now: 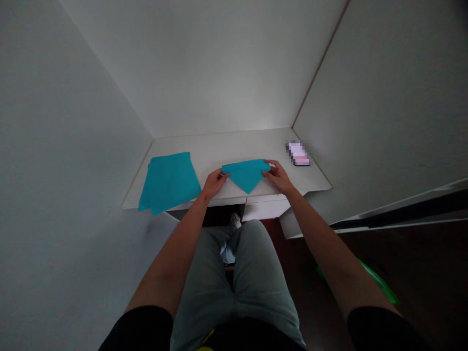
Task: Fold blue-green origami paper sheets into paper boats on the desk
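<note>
A turquoise cloth (247,173), folded to a shape with a straight far edge and a point towards me, lies at the front of the white desk. My left hand (215,182) pinches its left corner between thumb and fingers. At the opposite corner my right hand (278,176) grips the cloth the same way, index finger along the far edge. To the left of my left hand lie flat turquoise cloths (170,180), stacked a little askew, their near corners hanging over the desk's front edge.
The white desk (234,141) stands between walls at the back, left and right. A phone (298,153), partly pixelated, lies near its right edge. Below the front edge is a white drawer (265,208). My legs (252,263) are under it, and a green object (380,282) is on the dark floor.
</note>
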A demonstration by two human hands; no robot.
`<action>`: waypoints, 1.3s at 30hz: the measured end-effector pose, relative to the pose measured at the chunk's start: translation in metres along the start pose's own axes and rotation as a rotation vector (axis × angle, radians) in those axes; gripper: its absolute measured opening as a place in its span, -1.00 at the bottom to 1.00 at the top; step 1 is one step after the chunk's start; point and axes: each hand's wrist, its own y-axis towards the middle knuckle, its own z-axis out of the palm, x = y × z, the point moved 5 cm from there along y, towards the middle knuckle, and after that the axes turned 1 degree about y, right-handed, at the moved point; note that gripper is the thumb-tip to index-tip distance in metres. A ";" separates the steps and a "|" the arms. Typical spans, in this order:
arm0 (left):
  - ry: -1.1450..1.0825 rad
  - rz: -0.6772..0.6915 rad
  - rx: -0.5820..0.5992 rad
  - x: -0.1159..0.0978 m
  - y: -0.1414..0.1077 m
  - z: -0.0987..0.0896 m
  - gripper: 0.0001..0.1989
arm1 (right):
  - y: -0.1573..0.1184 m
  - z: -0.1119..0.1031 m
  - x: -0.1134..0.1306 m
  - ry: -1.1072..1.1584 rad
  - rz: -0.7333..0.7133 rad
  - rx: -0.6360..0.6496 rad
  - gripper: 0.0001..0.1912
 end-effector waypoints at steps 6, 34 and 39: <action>-0.056 0.018 -0.031 0.001 0.002 -0.001 -0.84 | 0.001 -0.002 -0.007 0.014 0.041 -0.044 -0.21; -0.163 -0.032 -0.052 0.009 0.005 -0.001 -0.73 | 0.002 -0.006 -0.007 -0.185 -0.050 -0.071 -0.54; -0.237 -0.028 -0.051 0.008 0.006 0.003 -0.67 | 0.003 0.003 -0.007 -0.067 -0.007 0.004 -0.46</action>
